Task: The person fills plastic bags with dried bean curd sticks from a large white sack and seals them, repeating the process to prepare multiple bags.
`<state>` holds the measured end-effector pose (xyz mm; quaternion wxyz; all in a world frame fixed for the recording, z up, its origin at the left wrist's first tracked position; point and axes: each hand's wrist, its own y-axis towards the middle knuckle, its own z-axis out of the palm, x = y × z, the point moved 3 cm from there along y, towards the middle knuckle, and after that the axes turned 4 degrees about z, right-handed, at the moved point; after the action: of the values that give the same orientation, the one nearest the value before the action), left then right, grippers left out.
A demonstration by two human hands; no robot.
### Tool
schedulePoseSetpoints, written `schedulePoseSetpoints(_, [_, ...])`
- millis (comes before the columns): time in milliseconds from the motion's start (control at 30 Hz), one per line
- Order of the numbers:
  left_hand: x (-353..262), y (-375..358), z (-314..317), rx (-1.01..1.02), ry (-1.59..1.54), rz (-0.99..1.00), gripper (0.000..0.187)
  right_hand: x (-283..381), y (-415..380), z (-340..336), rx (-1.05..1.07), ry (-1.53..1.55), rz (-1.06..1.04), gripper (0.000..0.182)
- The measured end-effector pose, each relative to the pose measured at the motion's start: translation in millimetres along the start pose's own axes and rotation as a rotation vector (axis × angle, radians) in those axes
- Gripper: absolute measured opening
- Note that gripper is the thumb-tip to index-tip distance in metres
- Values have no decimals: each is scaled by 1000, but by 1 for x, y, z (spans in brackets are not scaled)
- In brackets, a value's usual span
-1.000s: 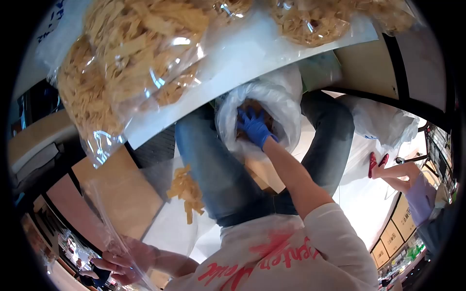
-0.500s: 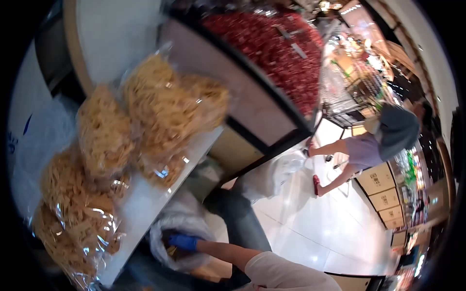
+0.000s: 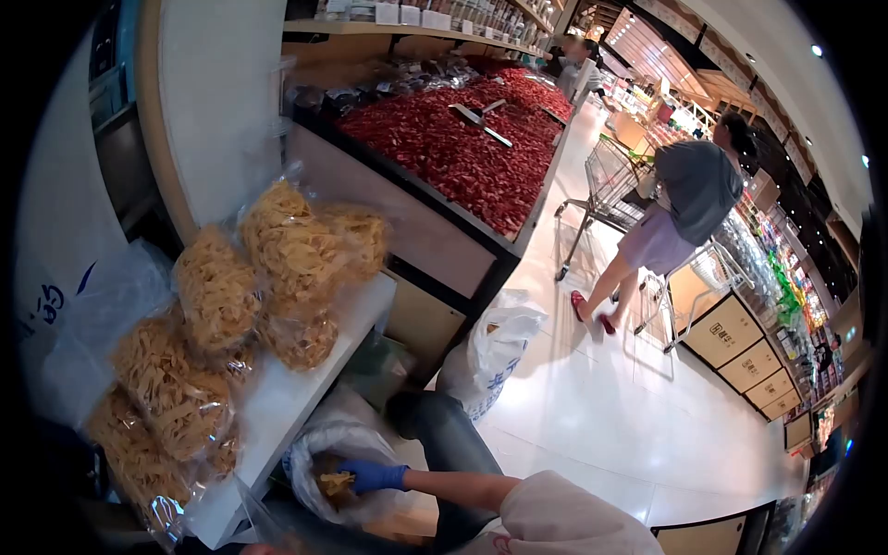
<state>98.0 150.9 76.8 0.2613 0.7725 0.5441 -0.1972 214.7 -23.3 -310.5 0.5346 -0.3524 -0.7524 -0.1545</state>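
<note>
My right hand (image 3: 373,476), in a blue glove, reaches into a white plastic sack (image 3: 319,444) that stands on the floor by my knee. Its fingers are closed on a clump of dried yellow strips (image 3: 335,483) just inside the sack's mouth. Only a sliver of my left hand (image 3: 262,549) shows at the bottom edge, beside the rim of a clear plastic bag (image 3: 254,513). Its grip is hidden.
Several clear bags of dried yellow strips (image 3: 217,287) lie on a white shelf (image 3: 287,407) to my left. Beyond it is a bin of red dried chillies (image 3: 462,148). A second white sack (image 3: 490,356) stands on the floor. A person (image 3: 684,190) with a shopping cart (image 3: 606,176) walks in the aisle.
The view has swung up from my lap to the shop aisle. My right hand has stayed in the sack and now holds a clump of strips. The left hand has slid almost out of view.
</note>
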Motion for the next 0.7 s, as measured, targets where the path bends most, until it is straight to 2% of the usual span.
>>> schedulePoseSetpoints(33, [-3,1,0,86,22,-32,10,8,-5,-8,-17,12,-8,32])
schedulePoseSetpoints(100, [-11,7,-3,119,68,-15,11,35,-15,-32,-42,24,-19,32])
schedulePoseSetpoints(167, [-16,13,1,266,135,-53,13,62,-27,-52,-30,99,117,33])
schedulePoseSetpoints(200, [-15,15,5,303,162,-28,14,52,-23,-50,-117,103,39,37])
schedulePoseSetpoints(300, [-22,27,10,368,190,43,18,71,-29,-70,-78,269,64,42])
schedulePoseSetpoints(367, [-6,32,25,394,303,96,23,79,-30,-81,-170,311,-16,43])
schedulePoseSetpoints(400, [-2,30,31,385,300,38,28,80,-31,-93,-106,153,-23,47])
schedulePoseSetpoints(433, [-3,33,32,403,328,65,24,107,-40,-109,-108,275,80,55])
schedulePoseSetpoints(467, [-2,35,35,406,325,85,21,90,-35,-109,-149,279,21,58])
schedulePoseSetpoints(500, [-1,36,37,407,295,78,20,125,-45,-127,-229,211,27,53])
schedulePoseSetpoints(533, [2,37,43,388,282,100,22,144,-50,-142,-180,358,229,48])
schedulePoseSetpoints(567, [4,37,47,363,274,135,26,161,-54,-156,-225,346,21,47])
schedulePoseSetpoints(633, [6,34,55,362,282,109,25,191,-58,-179,-303,364,-151,43])
schedulePoseSetpoints(700, [6,36,59,371,277,119,25,223,-63,-191,-316,358,-140,38])
